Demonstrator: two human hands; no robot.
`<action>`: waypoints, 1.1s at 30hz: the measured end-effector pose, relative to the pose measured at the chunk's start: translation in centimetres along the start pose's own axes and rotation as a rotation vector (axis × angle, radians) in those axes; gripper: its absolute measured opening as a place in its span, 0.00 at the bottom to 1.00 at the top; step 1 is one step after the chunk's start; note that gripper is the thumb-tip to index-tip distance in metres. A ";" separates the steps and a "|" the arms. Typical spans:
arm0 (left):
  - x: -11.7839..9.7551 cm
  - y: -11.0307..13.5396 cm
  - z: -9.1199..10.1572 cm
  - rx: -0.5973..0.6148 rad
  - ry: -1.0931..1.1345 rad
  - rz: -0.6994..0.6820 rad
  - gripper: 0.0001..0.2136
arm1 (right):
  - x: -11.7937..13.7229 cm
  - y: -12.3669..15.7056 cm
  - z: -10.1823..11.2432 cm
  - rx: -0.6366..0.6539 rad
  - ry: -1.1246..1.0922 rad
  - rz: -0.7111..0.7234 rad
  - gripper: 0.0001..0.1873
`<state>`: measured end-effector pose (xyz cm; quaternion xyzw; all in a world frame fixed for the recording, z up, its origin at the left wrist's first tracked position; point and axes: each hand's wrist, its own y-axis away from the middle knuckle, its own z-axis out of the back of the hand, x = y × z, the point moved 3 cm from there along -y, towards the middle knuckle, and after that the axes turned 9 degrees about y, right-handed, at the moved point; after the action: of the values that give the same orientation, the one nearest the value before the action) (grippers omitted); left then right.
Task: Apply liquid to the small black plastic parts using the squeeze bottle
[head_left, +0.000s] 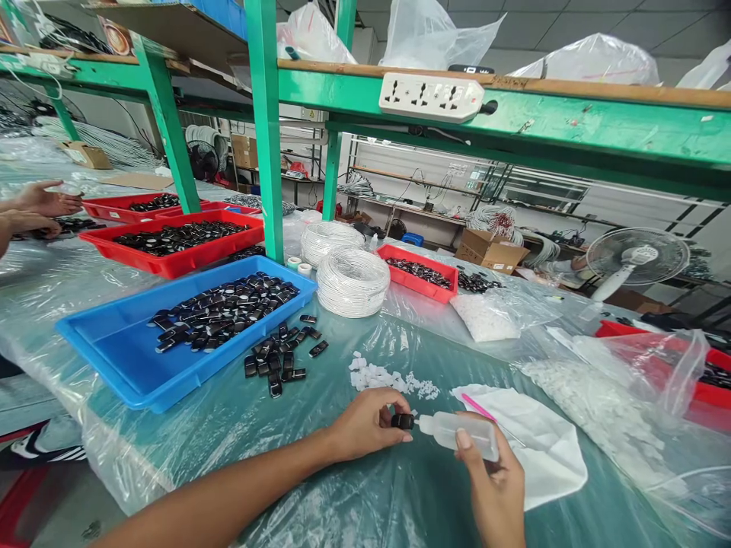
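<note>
My left hand point(368, 422) pinches a small black part point(403, 421) just above the plastic-covered table. My right hand point(496, 479) grips a small translucent squeeze bottle point(457, 431), held sideways with its nozzle touching the black part. A loose pile of similar black parts point(282, 355) lies just beyond my left hand, beside a blue tray point(114, 342) filled with more of them. Small white pieces point(388, 378) are scattered in front of my left hand. A white cloth point(542, 449) with a pink stick point(478, 409) on it lies under and behind the bottle.
White wire coils point(352, 281) stand mid-table. Red trays point(171, 259) of black parts sit at left and behind point(419, 272); another person's hands point(34, 209) work at far left. Bags of white pieces point(588, 407) lie right. A green shelf frame point(266, 129) with a power strip point(431, 97) is overhead.
</note>
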<state>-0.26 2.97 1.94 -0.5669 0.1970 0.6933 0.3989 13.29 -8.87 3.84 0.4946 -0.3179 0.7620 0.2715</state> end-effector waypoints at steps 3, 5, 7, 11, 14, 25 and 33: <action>0.2 0.0 0.0 -0.004 0.030 -0.006 0.12 | 0.1 0.1 -0.1 0.012 -0.018 -0.013 0.23; 0.2 0.0 -0.1 0.000 0.032 -0.015 0.12 | -0.2 0.1 -0.1 0.035 -0.016 -0.005 0.23; 0.2 0.0 -0.1 0.003 0.026 -0.018 0.12 | -0.7 0.0 -0.1 0.054 -0.007 0.022 0.23; 0.1 0.0 -0.1 0.008 -0.005 -0.025 0.11 | -1.4 -0.3 0.0 0.057 0.029 0.097 0.23; 0.0 0.1 -0.1 0.002 -0.042 -0.042 0.11 | -1.4 -0.2 0.0 0.042 0.061 0.154 0.21; 0.1 -0.1 -0.1 -0.007 0.043 -0.069 0.09 | -0.4 0.4 -0.6 0.058 -0.048 0.046 0.20; 0.3 -0.1 -0.2 0.021 0.205 -0.037 0.08 | -2.9 -1.8 -0.6 0.139 -0.537 -0.106 0.14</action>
<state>-0.05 2.96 1.60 -0.6342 0.2335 0.6221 0.3952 15.26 -7.53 1.38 0.7121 -0.2990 0.6085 0.1825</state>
